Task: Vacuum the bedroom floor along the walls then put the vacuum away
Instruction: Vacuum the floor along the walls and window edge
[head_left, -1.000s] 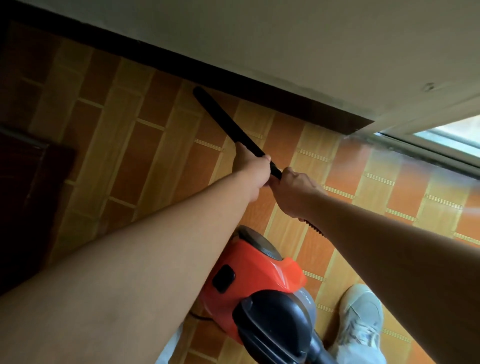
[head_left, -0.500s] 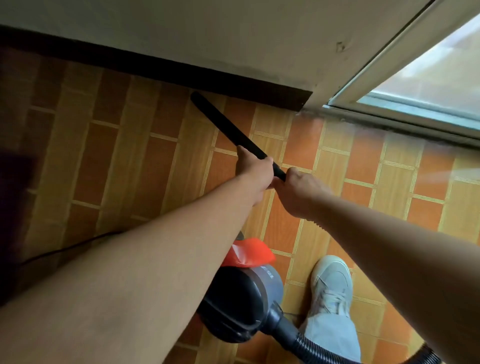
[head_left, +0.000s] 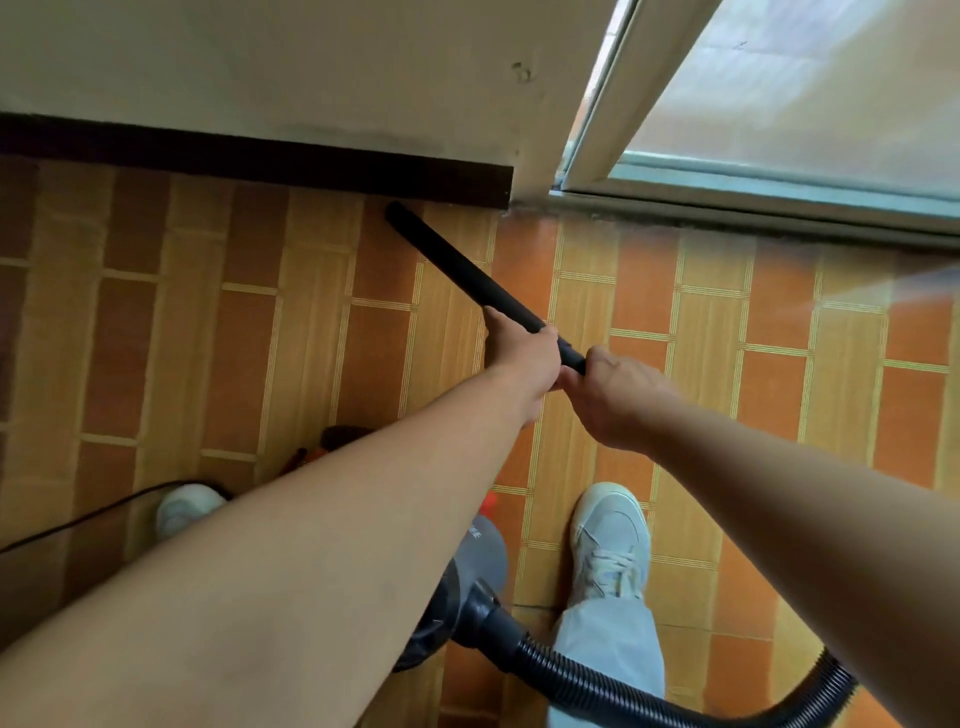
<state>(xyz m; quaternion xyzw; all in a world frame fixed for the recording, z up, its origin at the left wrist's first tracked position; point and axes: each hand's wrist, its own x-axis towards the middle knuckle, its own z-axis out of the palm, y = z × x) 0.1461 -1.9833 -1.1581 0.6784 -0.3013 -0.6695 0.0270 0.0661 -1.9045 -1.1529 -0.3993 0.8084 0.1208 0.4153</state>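
Left hand (head_left: 524, 358): fingers clenched round long black plastic vacuum wand (head_left: 467, 273).
Right hand (head_left: 618, 395): fingers grasping the wand's rear end.
Wand tip (head_left: 399, 214): apparently touching dark skirting board (head_left: 260, 166), upper centre.

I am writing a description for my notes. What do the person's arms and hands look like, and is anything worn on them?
The left forearm and right forearm are bare to the frame edge; no sleeves show. The left hand and right hand wear no gloves, and no watch, bracelet or ring is visible.
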